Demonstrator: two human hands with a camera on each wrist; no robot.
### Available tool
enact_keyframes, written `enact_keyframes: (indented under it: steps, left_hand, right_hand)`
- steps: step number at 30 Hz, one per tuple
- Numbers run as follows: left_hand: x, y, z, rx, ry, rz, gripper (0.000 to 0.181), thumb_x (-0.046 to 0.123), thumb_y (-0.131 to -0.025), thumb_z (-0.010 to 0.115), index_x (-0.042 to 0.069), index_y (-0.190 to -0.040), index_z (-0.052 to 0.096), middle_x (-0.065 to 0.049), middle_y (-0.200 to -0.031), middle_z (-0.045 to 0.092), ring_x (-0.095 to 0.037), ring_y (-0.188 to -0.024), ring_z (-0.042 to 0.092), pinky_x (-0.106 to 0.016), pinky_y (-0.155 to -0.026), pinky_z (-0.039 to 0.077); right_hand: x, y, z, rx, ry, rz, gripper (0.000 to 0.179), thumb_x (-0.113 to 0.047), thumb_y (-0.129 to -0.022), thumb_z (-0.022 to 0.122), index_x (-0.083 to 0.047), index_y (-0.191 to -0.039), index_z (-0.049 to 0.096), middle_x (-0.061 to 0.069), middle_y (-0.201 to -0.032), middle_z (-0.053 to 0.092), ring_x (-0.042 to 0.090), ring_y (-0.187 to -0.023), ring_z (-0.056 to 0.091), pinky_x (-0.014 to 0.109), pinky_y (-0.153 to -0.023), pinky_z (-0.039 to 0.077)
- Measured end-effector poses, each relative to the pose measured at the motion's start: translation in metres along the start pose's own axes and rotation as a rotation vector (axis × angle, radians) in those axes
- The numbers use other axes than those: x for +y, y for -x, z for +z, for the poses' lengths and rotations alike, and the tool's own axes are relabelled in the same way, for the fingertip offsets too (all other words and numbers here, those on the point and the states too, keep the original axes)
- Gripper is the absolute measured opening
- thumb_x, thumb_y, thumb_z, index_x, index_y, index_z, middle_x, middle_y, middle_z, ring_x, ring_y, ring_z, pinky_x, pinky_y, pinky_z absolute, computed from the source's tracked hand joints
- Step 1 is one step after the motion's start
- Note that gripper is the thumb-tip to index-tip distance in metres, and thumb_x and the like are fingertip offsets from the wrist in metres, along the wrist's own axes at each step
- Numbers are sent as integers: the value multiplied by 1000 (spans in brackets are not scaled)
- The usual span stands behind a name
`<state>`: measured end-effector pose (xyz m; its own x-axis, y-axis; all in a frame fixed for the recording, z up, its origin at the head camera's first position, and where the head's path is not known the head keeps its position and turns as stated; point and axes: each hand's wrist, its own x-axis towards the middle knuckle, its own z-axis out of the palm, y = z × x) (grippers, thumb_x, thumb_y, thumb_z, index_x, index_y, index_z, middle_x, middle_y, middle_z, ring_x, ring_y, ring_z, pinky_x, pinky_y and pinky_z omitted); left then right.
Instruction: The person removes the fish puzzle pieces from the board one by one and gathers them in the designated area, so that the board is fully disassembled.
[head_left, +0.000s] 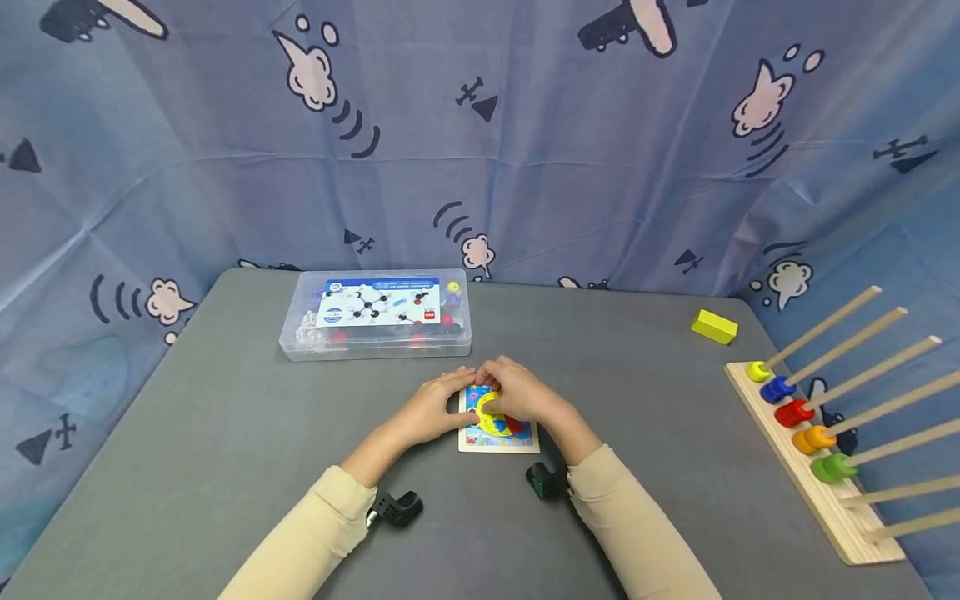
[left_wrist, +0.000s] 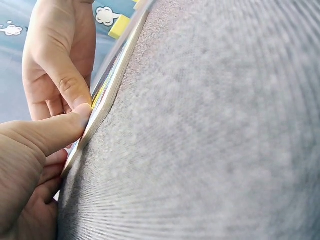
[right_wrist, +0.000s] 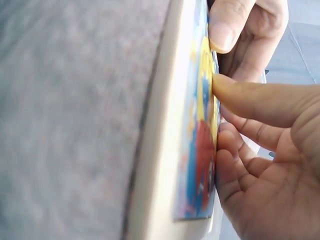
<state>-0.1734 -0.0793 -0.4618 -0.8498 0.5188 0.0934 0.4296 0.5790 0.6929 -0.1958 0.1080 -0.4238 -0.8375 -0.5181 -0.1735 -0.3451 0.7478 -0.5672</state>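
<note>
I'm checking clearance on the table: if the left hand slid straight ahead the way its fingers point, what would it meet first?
The left hand points up and right, at the puzzle board it already touches. Just past that, it would likely meet the right hand; depth is unclear.

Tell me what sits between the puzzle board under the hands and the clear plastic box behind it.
Nothing: in the head view only bare grey table separates the puzzle board from the clear plastic box.
</note>
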Motion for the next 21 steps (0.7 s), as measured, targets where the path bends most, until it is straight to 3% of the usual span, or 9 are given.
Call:
enact_keyframes:
  steps: [11,21]
  left_hand:
    - [-2,-1,1,-9,-10,-13,65,28,-84,72,2,-138,48,-17,-145,44,-30,-138,36,-50,-113,30]
    - [0,0,1,-10,-7,-18,65,29,-84,72,2,-138,48,-17,-145,43,-31,-138,36,-51,-113,30]
  right_hand:
    - [-1,-4,1,-18,-85,93,27,-6,-79,75,-11,-99,57,6,-99,49,19,-88,45,32,-80,43]
    - [-2,-3,3,33,-101,69,28,-2,-78,75,-6,-99,57,7,-93,53,18,-83,48,30,-77,44]
